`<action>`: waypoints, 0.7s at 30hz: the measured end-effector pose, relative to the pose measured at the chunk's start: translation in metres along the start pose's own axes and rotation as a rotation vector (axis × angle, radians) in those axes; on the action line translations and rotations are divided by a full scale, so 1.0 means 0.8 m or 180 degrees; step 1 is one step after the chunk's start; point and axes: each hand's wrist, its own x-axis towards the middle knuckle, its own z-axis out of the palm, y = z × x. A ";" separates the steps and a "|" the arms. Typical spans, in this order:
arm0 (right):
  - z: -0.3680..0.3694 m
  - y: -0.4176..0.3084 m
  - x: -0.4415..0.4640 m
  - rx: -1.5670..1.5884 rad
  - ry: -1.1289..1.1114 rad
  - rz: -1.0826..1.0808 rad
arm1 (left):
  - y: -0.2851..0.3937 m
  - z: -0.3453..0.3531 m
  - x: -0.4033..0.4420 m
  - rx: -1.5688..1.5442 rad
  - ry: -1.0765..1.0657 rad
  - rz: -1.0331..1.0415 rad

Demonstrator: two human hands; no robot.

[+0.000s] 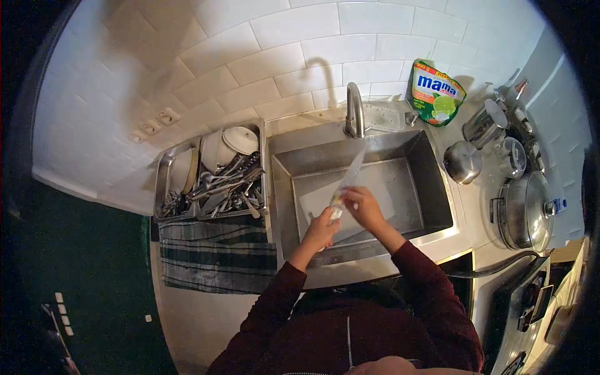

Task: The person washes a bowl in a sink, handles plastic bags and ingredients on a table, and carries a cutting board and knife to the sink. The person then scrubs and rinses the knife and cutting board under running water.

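Note:
Over the sink (431,209), my left hand (320,230) is closed around the pale handle of a knife (355,167). The knife's blade points up and away, towards the faucet (355,112). My right hand (366,210) has its fingers pinched together at the base of the blade, close to the handle. A small yellowish patch shows at these fingertips, too small to identify. Below both hands, a flat whitish board (381,192) lies on the sink bottom, partly covered by the hands and the knife.
Left of the sink stand metal trays (265,164) with cutlery and dishes, beside a striped towel (215,257). A detergent pouch (435,94) leans on the tiled wall. To the right are a metal bowl (462,162), a lidded pot (528,212) and a hose (494,270).

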 end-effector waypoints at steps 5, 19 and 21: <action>-0.002 -0.015 -0.016 0.0483 0.0094 0.0132 | 0.007 -0.011 0.004 0.0199 0.0123 0.0187; -0.015 0.041 0.033 -0.0161 0.0547 0.0001 | 0.000 0.005 -0.020 -0.0008 0.0010 0.0131; -0.023 0.073 0.048 -0.0495 0.0571 0.0143 | -0.009 0.009 -0.023 0.0110 -0.0002 0.0227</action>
